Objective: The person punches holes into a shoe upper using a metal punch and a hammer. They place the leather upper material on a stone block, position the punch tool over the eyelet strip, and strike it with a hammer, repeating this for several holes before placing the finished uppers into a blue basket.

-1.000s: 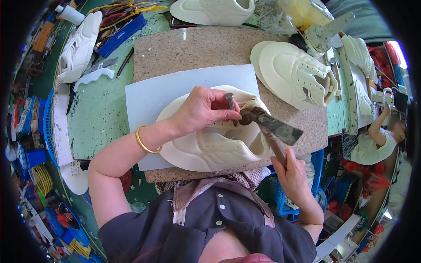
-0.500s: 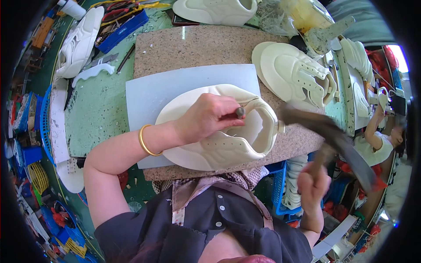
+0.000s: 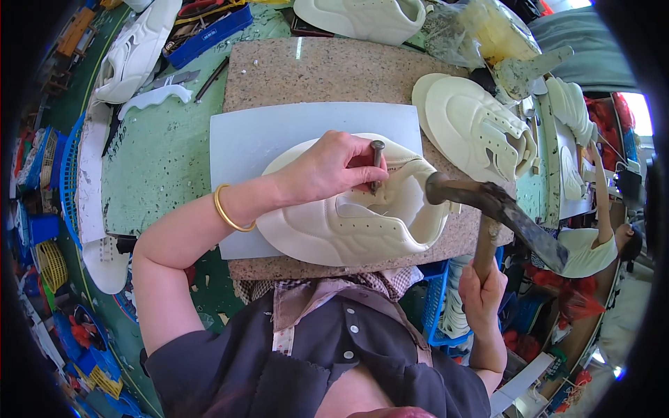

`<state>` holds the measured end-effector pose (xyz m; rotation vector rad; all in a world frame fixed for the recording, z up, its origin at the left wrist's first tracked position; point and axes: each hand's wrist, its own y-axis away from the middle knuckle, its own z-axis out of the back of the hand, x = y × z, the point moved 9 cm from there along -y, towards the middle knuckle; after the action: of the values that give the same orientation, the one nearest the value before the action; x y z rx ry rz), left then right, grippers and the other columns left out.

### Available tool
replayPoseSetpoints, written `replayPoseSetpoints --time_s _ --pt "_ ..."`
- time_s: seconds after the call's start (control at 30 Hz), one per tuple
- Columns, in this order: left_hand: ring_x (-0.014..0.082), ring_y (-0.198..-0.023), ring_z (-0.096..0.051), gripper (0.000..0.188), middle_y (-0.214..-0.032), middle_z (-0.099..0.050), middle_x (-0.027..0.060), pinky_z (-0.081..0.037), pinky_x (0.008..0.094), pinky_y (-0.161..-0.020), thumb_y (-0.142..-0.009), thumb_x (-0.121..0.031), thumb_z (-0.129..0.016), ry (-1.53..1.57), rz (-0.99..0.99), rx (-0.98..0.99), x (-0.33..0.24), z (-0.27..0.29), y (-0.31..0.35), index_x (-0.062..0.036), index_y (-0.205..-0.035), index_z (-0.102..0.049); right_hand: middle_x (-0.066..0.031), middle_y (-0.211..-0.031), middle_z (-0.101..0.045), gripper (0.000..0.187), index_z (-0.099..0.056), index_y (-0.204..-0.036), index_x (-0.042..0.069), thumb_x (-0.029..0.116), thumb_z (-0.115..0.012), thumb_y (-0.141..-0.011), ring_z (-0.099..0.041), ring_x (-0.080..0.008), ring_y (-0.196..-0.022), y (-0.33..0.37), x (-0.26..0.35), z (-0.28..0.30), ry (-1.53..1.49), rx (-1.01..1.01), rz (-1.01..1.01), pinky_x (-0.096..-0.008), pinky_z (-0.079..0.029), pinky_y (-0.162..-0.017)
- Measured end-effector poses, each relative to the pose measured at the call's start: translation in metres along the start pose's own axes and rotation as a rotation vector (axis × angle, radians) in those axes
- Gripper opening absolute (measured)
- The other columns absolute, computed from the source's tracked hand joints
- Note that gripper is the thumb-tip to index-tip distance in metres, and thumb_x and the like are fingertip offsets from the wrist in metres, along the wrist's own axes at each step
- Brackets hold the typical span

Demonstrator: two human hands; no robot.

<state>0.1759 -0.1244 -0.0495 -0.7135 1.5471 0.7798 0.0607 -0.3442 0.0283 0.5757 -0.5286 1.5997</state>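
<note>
A cream shoe upper (image 3: 317,240) lies on its side on a pale grey board (image 3: 240,150), its row of eyelet holes showing. Over its eyelet edge my left hand (image 3: 327,167) pinches a metal punch (image 3: 378,157) that stands nearly upright; whether its tip touches the upper is hard to see. My right hand (image 3: 482,296) grips the wooden handle of a hammer (image 3: 502,205), thumb along the handle. The dark hammer head is raised to the right of the punch, apart from it, partly in front of the heel of the upper.
Beneath the board lies a speckled stone slab (image 3: 306,76) on a green worktable (image 3: 157,177). More uppers (image 3: 470,125) lie at the right, far side and far left. A blue tool tray (image 3: 209,38) stands far left. At the right, another person (image 3: 589,244) sits with an arm stretched out.
The hammer has swung from a blurred position toward the left, nearer the punch. The punch now leans so its shaft shows. My view has shifted slightly; the other person's arm has straightened.
</note>
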Motion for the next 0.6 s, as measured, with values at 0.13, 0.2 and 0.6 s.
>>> replayPoseSetpoints --time_s 0.13,0.2,0.6 --pt "0.0087 -0.074 -0.060 0.014 -0.081 -0.063 0.0047 -0.051 0.0236 -0.067 -0.082 -0.008 -0.063 -0.073 -0.033 0.011 0.001 -0.002 0.002 0.0016 -0.091 -0.060 -0.0001 -0.051 -0.043 0.010 -0.049 -0.080 0.000 0.008 -0.046 -0.087 -0.037 -0.0045 -0.041 -0.010 0.018 0.013 -0.125 -0.099 0.068 -0.0187 -0.027 -0.036" --pt "0.0114 -0.069 -0.060 0.013 -0.077 -0.063 0.0073 -0.049 0.0254 -0.062 -0.080 -0.009 -0.063 -0.404 -0.326 -0.030 -0.024 -0.009 0.011 0.0016 -0.088 -0.060 -0.0047 -0.052 -0.044 0.017 -0.051 -0.080 0.000 0.011 -0.040 -0.086 -0.038 -0.0072 -0.040 -0.008 0.042 0.043 -0.465 -0.356 0.196 -0.0203 -0.026 -0.036" --pt "0.0074 -0.069 -0.058 0.014 -0.076 -0.063 0.0038 -0.050 0.0236 -0.064 -0.084 -0.010 -0.061 -0.146 -0.042 -0.048 -0.005 0.012 0.012 0.0033 -0.087 -0.061 -0.0054 -0.056 -0.049 0.013 -0.048 -0.075 0.002 0.010 -0.052 -0.085 -0.043 -0.0126 -0.042 -0.008 0.002 0.004 -0.137 -0.016 -0.111 -0.0256 -0.032 -0.039"
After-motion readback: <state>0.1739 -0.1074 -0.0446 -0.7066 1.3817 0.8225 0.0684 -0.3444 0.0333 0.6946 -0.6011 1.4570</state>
